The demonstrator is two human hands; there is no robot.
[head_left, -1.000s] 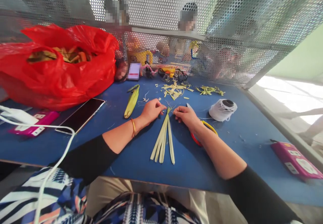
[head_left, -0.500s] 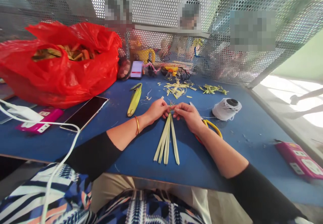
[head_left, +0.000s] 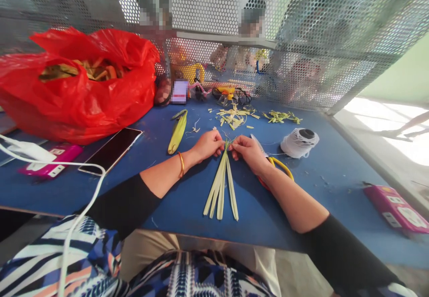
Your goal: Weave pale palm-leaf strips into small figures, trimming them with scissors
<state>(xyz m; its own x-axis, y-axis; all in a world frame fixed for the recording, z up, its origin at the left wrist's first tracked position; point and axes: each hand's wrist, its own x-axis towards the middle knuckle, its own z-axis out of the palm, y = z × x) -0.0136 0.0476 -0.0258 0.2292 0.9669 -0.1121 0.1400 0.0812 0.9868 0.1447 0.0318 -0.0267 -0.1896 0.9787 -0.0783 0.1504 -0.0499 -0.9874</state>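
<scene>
A bundle of pale green leaf strips lies in front of me, gathered at its top and fanned out towards me. My left hand is at the left of the gathered end, its fingertips pinched. Opposite it, my right hand pinches too, close beside the strips. White thread runs from a spool towards my right hand; the fine thread at my fingertips is hard to make out. Scissors with a yellow-and-red handle lie partly hidden under my right forearm.
A folded green husk lies left of my hands, leaf scraps beyond them. Further left are a black phone, a pink power strip and a red plastic bag. Another pink power strip sits at right. A perforated metal screen borders the back.
My hands have drawn slightly apart, so the gathered top of the leaf strips shows between them. The strips stay in place; the view has shifted a little.
</scene>
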